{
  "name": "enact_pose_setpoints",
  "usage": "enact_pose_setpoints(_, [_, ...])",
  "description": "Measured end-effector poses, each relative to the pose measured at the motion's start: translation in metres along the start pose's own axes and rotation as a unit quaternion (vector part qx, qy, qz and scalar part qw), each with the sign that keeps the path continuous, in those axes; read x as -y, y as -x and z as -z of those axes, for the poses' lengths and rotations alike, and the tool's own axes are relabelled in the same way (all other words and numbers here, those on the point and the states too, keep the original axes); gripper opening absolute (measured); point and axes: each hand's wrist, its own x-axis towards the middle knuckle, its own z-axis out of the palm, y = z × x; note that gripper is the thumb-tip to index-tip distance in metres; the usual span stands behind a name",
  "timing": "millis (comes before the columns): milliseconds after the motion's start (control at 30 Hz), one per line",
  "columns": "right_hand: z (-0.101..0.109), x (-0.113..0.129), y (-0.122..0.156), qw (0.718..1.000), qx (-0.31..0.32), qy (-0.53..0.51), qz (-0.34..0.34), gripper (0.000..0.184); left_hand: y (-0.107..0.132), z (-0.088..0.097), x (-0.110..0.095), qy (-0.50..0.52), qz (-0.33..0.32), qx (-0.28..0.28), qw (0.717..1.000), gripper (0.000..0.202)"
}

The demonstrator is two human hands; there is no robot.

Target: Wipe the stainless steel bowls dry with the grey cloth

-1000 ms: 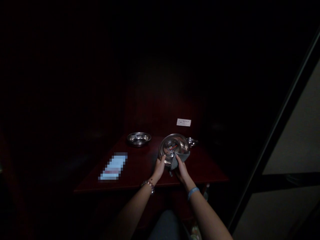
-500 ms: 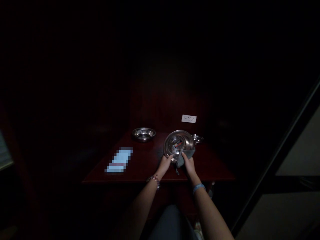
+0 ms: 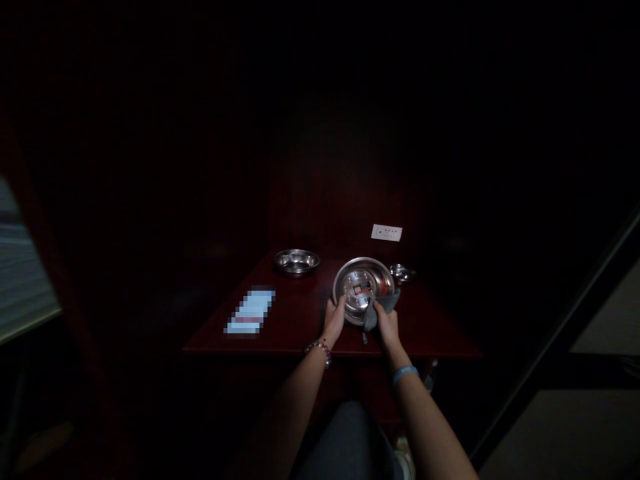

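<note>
A shiny steel bowl [image 3: 354, 304] is tilted toward me above the front of the dark red table [image 3: 295, 320], with a small dark and red patch at its centre. My left hand [image 3: 335, 319] grips its lower left rim, thumb over the inner side. At the lower right, my right hand [image 3: 388, 324] is closed around a grey cloth [image 3: 371, 316] that laps over the rim. The fingers behind the bowl are hidden.
Another steel bowl [image 3: 297, 272] stands at the back left of the table. A smaller steel dish [image 3: 402, 273] lies at the back right, partly behind the held bowl. A pixelated bright rectangle [image 3: 251, 311] is at the left. A white socket plate [image 3: 387, 233] is on the back wall.
The whole view has shifted slightly, so things sit further right. The held bowl's tilt differs a little, and my right hand with the cloth stays at its lower right rim.
</note>
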Motion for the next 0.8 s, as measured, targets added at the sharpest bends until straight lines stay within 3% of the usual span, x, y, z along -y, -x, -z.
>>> enact_pose_setpoints(100, [0.0,0.002,0.0,0.998,-0.033,-0.03,-0.051,0.045,0.003,-0.001,0.0,0.019,-0.049,0.069,0.996,0.032])
enact_pose_setpoints(200, [0.001,0.006,0.0,0.997,-0.049,-0.03,-0.057,0.045,0.004,-0.002,0.002,0.03,-0.082,0.11,0.99,0.05])
enact_pose_setpoints(367, [0.001,0.011,0.003,0.997,-0.042,-0.014,-0.057,0.048,0.001,-0.006,0.009,0.003,-0.074,0.223,0.972,0.045])
enact_pose_setpoints(567, [0.0,0.016,0.006,0.998,-0.044,-0.011,-0.05,0.046,-0.006,-0.005,0.014,-0.012,-0.095,0.166,0.981,0.042])
enact_pose_setpoints(800, [-0.001,0.014,0.005,0.998,-0.041,-0.02,-0.044,0.045,-0.005,-0.006,0.008,0.015,-0.061,0.093,0.994,0.044])
